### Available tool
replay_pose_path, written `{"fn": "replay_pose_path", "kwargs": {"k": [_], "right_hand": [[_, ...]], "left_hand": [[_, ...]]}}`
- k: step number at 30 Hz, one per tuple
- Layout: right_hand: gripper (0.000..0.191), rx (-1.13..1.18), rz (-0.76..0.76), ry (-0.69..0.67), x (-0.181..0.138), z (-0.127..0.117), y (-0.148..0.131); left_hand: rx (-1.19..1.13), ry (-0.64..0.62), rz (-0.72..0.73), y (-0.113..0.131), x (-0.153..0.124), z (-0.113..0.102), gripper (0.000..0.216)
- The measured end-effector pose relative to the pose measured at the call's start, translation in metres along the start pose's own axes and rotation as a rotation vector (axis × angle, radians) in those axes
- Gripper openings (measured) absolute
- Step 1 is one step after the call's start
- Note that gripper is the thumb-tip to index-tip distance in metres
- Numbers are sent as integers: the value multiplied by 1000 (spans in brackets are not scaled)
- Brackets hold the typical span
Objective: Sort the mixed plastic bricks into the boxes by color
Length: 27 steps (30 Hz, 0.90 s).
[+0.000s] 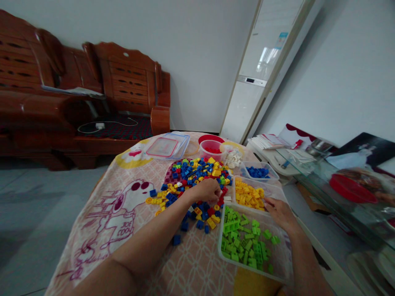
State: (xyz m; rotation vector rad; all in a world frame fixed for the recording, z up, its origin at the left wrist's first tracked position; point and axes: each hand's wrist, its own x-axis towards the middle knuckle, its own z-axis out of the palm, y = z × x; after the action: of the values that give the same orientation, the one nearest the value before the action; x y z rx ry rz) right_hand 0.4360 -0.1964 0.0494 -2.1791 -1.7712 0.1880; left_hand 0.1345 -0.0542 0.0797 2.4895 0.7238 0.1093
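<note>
My left hand (209, 191) reaches into a heap of mixed toy building bricks (197, 170), blue, yellow, red and a few green. Its fingers are curled together, and what they hold, if anything, is hidden. My right hand (281, 213) is at the right edge of a clear container of yellow bricks (248, 194), fingers stretched toward its rim with no brick visible in them. Nearer to me stands a larger clear container (221, 246) with green bricks (243, 242). Blue bricks (258, 172) fill a smaller container behind the yellow one.
At the back of the table are a round tub (211, 151) with red bricks, a pile of white bricks (233, 158) and stacked clear lids (163, 147). A patterned cloth (188, 267) covers the table. To the right runs a glass-topped cabinet (324, 191) with a red bowl (352, 189).
</note>
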Motion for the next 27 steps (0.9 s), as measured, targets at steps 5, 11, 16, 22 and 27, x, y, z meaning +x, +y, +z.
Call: {"fn": "replay_pose_path", "kwargs": {"k": [5, 11, 16, 22, 27], "right_hand": [[44, -13, -25, -7, -1, 0, -1], [43, -15, -14, -6, -1, 0, 0], [43, -36, -8, -11, 0, 0, 1], [43, -19, 2, -11, 0, -1, -1], [44, -15, -6, -22, 0, -2, -2]], "left_hand": [[242, -53, -35, 12, -2, 4, 14], [338, -63, -64, 22, -2, 7, 29], [345, -56, -61, 18, 1, 11, 28], [294, -59, -102, 16, 3, 13, 34], [302, -45, -83, 16, 5, 19, 31]]}}
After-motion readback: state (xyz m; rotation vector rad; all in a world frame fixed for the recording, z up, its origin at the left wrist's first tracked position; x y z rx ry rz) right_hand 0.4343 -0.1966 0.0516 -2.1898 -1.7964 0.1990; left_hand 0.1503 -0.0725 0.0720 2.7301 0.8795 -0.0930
